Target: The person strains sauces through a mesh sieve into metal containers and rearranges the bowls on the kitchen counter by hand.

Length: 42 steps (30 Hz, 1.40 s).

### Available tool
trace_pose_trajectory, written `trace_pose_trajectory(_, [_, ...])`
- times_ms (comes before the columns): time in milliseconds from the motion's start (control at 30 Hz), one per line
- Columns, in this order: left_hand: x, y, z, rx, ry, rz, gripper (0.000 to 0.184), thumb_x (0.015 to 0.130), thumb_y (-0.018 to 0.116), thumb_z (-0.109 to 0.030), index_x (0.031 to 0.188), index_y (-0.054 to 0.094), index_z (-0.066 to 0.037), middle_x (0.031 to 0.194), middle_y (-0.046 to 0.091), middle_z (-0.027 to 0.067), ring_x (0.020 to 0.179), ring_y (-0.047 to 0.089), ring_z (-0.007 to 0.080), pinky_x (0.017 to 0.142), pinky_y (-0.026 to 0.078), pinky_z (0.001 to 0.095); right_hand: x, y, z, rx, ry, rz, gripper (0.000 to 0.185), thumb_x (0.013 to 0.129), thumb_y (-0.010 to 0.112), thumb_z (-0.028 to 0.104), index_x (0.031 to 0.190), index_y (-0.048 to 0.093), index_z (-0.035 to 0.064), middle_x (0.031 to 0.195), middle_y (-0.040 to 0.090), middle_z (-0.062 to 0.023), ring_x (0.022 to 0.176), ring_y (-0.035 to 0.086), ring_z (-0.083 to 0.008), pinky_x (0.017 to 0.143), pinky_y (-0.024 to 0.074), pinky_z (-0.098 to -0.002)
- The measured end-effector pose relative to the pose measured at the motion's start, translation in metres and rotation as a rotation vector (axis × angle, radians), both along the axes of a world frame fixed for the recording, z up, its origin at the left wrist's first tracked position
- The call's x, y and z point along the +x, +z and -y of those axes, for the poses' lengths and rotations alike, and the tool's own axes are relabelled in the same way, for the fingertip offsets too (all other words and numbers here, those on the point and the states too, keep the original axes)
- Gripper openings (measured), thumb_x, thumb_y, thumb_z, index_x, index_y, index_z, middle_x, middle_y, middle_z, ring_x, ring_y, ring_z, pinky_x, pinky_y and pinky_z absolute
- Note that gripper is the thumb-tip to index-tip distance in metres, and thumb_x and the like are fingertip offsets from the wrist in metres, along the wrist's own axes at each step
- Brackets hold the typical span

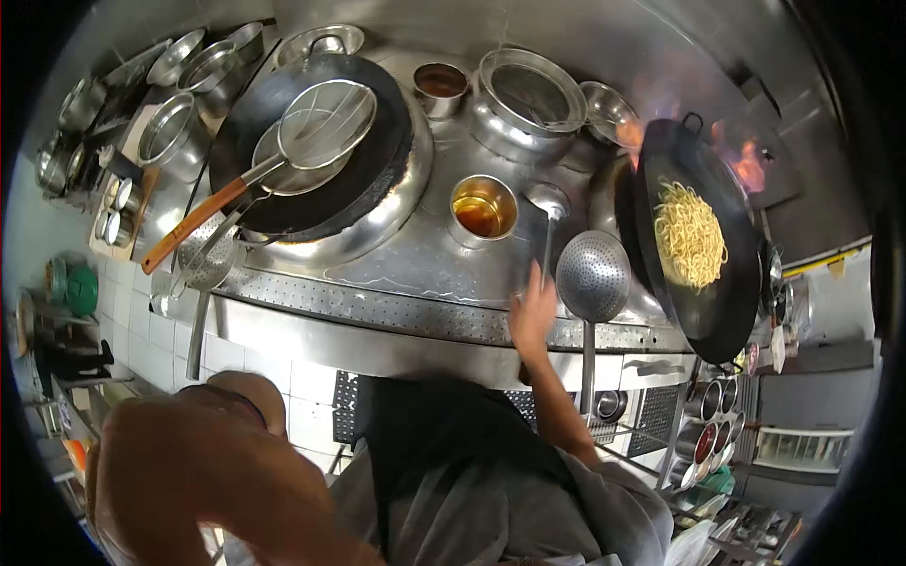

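My right hand (534, 316) is closed around the handle of a metal ladle (547, 200), whose bowl rests on the steel stove top beside a metal pot of amber liquid (483, 209). Just right of that hand lies a perforated skimmer (593, 275), its handle hanging over the front edge. Farther right, a black wok (731, 311) holds a mound of pale noodles (690, 236), with flames behind it. My left arm (189, 462) is bent, large and blurred at the lower left. Its fingers cannot be made out.
A large black wok (396, 123) on the left bears wire strainers (327, 123) with a wooden handle. Behind stand a lidded steel pot (530, 94) and a small pot of brown liquid (441, 87). Several steel bowls (179, 58) crowd the back left. A perforated drain strip (396, 304) runs along the front.
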State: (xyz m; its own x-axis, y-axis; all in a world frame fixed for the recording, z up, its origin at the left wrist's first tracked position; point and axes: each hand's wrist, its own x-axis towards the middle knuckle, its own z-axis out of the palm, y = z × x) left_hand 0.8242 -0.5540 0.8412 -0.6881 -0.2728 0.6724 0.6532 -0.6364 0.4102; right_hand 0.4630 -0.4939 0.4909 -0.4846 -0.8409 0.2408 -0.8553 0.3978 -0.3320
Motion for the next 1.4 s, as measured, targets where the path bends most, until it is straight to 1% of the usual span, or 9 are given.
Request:
trace_pose_trajectory(100, [0.003, -0.007, 0.003, 0.016, 0.026, -0.004, 0.02, 0.081, 0.063, -0.003, 0.099, 0.054, -0.001, 0.09, 0.06, 0.0183, 0.064, 0.056, 0.0231, 0.053, 0.046, 0.0321, 0.005, -0.024, -0.058, 0.363, -0.283, 0.048, 0.08, 0.079, 0.073, 0.014, 0.147, 0.032, 0.0084, 0.134, 0.048, -0.0312, 0.115, 0.054, -0.0458, 0.092, 0.0449, -0.0513])
trace_pose_trajectory(233, [0.002, -0.01, 0.014, 0.021, 0.021, -0.042, 0.021, 0.081, 0.063, -0.003, 0.099, 0.054, -0.002, 0.09, 0.06, 0.017, 0.065, 0.056, 0.023, 0.054, 0.047, 0.0317, -0.038, -0.087, -0.084, -0.021, -0.181, 0.195, 0.044, 0.083, 0.07, 0.017, 0.118, 0.051, 0.0007, 0.086, 0.065, -0.0288, 0.08, 0.063, -0.05, 0.076, 0.0507, -0.051])
trace_pose_trajectory(400, [0.006, -0.047, 0.024, 0.2, 0.262, -0.037, 0.022, 0.08, 0.064, -0.003, 0.1, 0.055, -0.002, 0.09, 0.06, 0.0154, 0.066, 0.057, 0.023, 0.055, 0.047, 0.0313, -0.037, 0.003, -0.077, 0.06, -0.096, 0.435, 0.026, 0.084, 0.07, 0.018, 0.099, 0.06, -0.0012, 0.074, 0.062, -0.0226, 0.068, 0.062, -0.0356, 0.065, 0.0483, -0.0437])
trace_pose_trajectory(533, [-0.086, -0.088, 0.074, 0.051, 0.804, 0.537, 0.023, 0.082, 0.067, -0.007, 0.102, 0.056, -0.007, 0.112, 0.06, 0.0147, 0.078, 0.06, 0.0171, 0.071, 0.048, 0.0261, -0.059, 0.013, -0.016, -0.174, 0.082, 0.545, 0.022, 0.091, 0.063, 0.015, 0.104, 0.056, -0.0012, 0.066, 0.056, -0.0103, 0.054, 0.054, -0.0201, 0.051, 0.045, -0.0353])
trace_pose_trajectory(600, [-0.141, -0.213, 0.102, -0.08, 0.981, 0.853, 0.024, 0.084, 0.068, -0.004, 0.105, 0.054, -0.005, 0.133, 0.052, 0.0132, 0.098, 0.06, 0.0148, 0.076, 0.051, 0.029, -0.069, 0.037, 0.043, -0.202, 0.089, 0.675, 0.022, 0.092, 0.06, 0.014, 0.108, 0.055, -0.0013, 0.065, 0.056, -0.0091, 0.052, 0.055, -0.018, 0.05, 0.0457, -0.0349])
trace_pose_trajectory(700, [-0.199, -0.346, 0.092, -0.855, 1.47, 1.268, 0.052, 0.077, 0.074, -0.011, 0.122, 0.05, -0.002, 0.145, 0.034, 0.0306, 0.129, 0.043, 0.0429, 0.105, 0.038, 0.0491, -0.094, 0.052, 0.136, -0.256, 0.102, 0.761, 0.024, 0.092, 0.056, 0.014, 0.11, 0.053, -0.0017, 0.065, 0.058, -0.0115, 0.05, 0.057, -0.0198, 0.048, 0.0465, -0.0364])
trace_pose_trajectory(900, [-0.226, -0.334, 0.063, -0.975, 1.308, 1.5, 0.072, 0.075, 0.074, -0.014, 0.138, 0.042, -0.002, 0.153, 0.009, 0.0354, 0.137, 0.024, 0.0553, 0.112, 0.025, 0.0572, -0.106, 0.107, 0.218, -0.129, 0.075, 0.972, 0.021, 0.091, 0.05, 0.01, 0.107, 0.053, -0.0022, 0.066, 0.059, -0.012, 0.05, 0.059, -0.0198, 0.041, 0.0462, -0.0368])
trace_pose_trajectory(1167, [-0.151, -0.383, 0.067, -0.813, 1.418, 1.468, 0.061, 0.077, 0.071, -0.012, 0.131, 0.047, 0.002, 0.149, 0.017, 0.0409, 0.138, 0.023, 0.0549, 0.114, 0.024, 0.0544, -0.124, 0.093, 0.19, 0.077, 0.086, 0.572, 0.031, 0.087, 0.053, 0.011, 0.111, 0.054, -0.0089, 0.075, 0.066, -0.0233, 0.059, 0.068, -0.0282, 0.056, 0.0533, -0.0399])
trace_pose_trajectory(1400, [-0.185, -0.369, 0.073, -0.983, 1.466, 1.389, 0.059, 0.077, 0.071, -0.012, 0.129, 0.048, 0.005, 0.149, 0.017, 0.0405, 0.136, 0.026, 0.0561, 0.113, 0.025, 0.0552, -0.133, 0.12, 0.218, 0.144, 0.029, 0.906, 0.018, 0.093, 0.057, 0.013, 0.103, 0.055, -0.0014, 0.062, 0.051, -0.0035, 0.046, 0.05, -0.0158, 0.04, 0.0424, -0.0335])
